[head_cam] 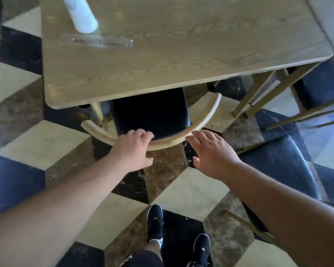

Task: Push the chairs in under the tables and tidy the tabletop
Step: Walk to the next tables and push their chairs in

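Observation:
A chair with a curved pale wooden backrest (208, 114) and a black seat (150, 110) stands partly under the light wooden table (181, 60). My left hand (133, 149) grips the backrest left of its middle, fingers curled over the rail. My right hand (214, 153) lies with fingers spread, its fingertips touching the rail right of the middle. On the tabletop stand a white cylinder (81, 14) and a clear acrylic holder (96, 41) at the far left.
A second chair with a black seat (281, 164) stands at my right, out from the table. Another black-seated chair (324, 83) sits at the far right. The floor is a checkered tile. My feet (156, 222) are below.

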### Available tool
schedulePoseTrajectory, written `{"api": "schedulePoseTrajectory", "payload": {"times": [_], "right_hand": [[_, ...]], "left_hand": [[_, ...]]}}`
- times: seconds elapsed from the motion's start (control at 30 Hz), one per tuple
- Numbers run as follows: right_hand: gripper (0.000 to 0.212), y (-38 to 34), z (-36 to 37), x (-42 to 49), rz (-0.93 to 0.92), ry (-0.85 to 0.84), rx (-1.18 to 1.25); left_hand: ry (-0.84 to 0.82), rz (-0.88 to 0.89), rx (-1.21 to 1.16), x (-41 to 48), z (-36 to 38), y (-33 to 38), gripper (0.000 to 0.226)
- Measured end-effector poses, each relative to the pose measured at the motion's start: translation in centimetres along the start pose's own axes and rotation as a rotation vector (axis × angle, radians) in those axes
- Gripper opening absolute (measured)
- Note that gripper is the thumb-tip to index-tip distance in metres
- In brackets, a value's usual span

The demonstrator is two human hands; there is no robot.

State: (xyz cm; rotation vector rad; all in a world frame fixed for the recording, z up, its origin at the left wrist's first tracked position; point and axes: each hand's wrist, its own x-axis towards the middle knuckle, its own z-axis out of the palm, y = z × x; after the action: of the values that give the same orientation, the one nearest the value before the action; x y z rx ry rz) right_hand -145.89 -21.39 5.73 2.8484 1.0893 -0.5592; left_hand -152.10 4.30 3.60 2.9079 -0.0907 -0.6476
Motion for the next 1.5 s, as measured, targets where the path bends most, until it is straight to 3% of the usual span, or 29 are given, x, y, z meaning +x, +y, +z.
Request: {"api": "schedulePoseTrajectory", "payload": {"times": [0.17, 0.37, 0.9, 1.0, 1.1, 1.27, 1.37, 1.5], "right_hand": [[0.053, 5.3, -1.1, -7.9, 0.144, -0.029, 0.040], [0.057, 13.9, -0.1, -18.1, 0.275, -0.007, 0.054], [0.049, 33.4, 11.4, -48.8, 0.625, -0.105, 0.117], [0.058, 36.3, 13.3, -52.7, 0.634, -0.133, 0.110], [0.068, 38.5, 15.1, -55.2, 0.659, -0.146, 0.126], [0.071, 40.0, 18.2, -56.6, 0.631, -0.159, 0.088], [0.062, 40.0, 18.9, -55.5, 0.571, -0.206, 0.027], [0.052, 39.8, 18.9, -53.2, 0.491, -0.313, -0.020]], "left_hand": [[0.074, 0.151, -0.049, 0.0, -1.4, 11.3, 0.066], [0.034, 0.230, -0.048, 2.2, -0.7, 25.3, 0.064], [-0.263, 0.391, -0.227, 0.6, 10.7, 61.6, 0.064], [-0.368, 0.403, -0.291, -0.1, 13.1, 67.2, 0.065], [-0.498, 0.381, -0.321, -0.5, 15.2, 71.0, 0.070], [-0.559, 0.356, -0.174, -0.6, 18.1, 74.7, 0.075], [-0.627, 0.300, -0.015, -0.4, 19.1, 75.2, 0.059], [-0.611, 0.267, -0.034, -0.2, 18.9, 74.6, 0.042]]}}
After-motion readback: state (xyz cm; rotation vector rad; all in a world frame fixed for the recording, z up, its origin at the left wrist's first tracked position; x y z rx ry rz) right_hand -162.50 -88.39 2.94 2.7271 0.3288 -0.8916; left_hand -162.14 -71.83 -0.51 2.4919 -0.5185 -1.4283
